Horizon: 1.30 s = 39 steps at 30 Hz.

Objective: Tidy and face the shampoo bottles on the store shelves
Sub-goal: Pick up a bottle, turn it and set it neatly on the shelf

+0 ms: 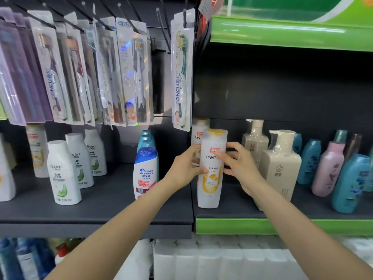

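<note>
Pantene bottle (212,168) upright at shelf (121,209) front edge, label outward, second Pantene (198,130) close behind at 11 o'clock. Left hand (184,166) and right hand (240,166) each wrap fingers round its mid-body from opposite sides. Rigid smooth plastic, probably full and fairly heavy; slick, so waist grip suits. Shelf dark, flat. Head & Shoulders bottle (145,172) at 9 o'clock, beige pump bottles (280,166) at 3 o'clock, toothbrush packs (129,73) hanging above.
</note>
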Tool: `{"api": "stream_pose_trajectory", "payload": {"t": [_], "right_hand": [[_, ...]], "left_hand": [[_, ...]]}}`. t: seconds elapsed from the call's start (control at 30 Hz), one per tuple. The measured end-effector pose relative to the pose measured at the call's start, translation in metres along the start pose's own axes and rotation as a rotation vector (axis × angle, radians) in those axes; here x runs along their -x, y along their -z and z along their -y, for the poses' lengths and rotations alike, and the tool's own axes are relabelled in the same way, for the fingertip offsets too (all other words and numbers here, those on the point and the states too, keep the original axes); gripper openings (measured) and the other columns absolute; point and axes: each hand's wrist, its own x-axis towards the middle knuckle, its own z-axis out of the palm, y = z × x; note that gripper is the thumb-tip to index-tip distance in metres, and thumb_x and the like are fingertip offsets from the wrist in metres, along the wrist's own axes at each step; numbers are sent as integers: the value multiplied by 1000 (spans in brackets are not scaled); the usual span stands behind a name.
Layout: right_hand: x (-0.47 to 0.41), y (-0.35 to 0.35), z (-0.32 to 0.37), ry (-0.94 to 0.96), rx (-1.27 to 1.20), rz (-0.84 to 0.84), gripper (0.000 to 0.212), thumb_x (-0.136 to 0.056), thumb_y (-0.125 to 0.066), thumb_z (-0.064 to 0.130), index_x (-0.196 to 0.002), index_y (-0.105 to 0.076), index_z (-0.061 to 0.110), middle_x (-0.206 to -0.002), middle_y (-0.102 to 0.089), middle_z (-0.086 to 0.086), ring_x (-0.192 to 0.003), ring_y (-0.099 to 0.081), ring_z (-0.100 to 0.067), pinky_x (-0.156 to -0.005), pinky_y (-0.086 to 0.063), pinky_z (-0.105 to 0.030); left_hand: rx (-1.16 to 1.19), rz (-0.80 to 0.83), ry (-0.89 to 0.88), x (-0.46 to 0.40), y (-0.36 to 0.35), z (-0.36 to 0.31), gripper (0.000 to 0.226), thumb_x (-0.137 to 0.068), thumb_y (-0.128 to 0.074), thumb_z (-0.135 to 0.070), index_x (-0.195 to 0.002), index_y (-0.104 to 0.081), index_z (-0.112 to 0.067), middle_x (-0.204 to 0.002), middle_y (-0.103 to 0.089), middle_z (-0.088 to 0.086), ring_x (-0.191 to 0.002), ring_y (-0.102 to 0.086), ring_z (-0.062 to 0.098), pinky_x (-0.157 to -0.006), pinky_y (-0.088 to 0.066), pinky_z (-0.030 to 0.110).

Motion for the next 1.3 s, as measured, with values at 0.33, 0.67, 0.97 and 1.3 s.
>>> {"api": "stream_pose_trajectory", "payload": {"t": [0.33,0.67,0.97,1.3], "right_hand": [[0,3,0,41,93,20,47,-87,-66,24,-130,-46,24,-121,-61,0,-105,-63,-16,-90,-54,-44],[-13,17,22,225,167,88,31,-92,-59,19,-121,-58,28,-113,-62,13,-106,-60,-9,-87,-54,-33],[-19,15,15,235,127,83,29,-90,-61,16,-115,-58,29,-113,-64,6,-100,-63,-11,-82,-56,-35],[-26,20,24,180,41,105,18,-91,-59,18,-107,-59,27,-108,-64,3,-97,-64,-12,-81,-57,-35]], "left_hand": [[-233,-259,-117,1,1,-9,67,-78,-73,-25,-136,-38,-22,-114,-49,-7,-99,-49,3,-81,-40,15],[-621,-520,-400,0,2,-43,32,-87,-61,-30,-117,-57,-20,-89,-57,-3,-81,-52,11,-66,-46,25],[-947,-545,-409,-15,5,-43,50,-67,-81,-27,-112,-62,-15,-112,-56,11,-99,-56,28,-76,-46,35],[-728,-197,-299,-23,18,-44,45,-85,-64,-33,-128,-52,-23,-121,-55,-4,-111,-52,13,-95,-42,28]]}}
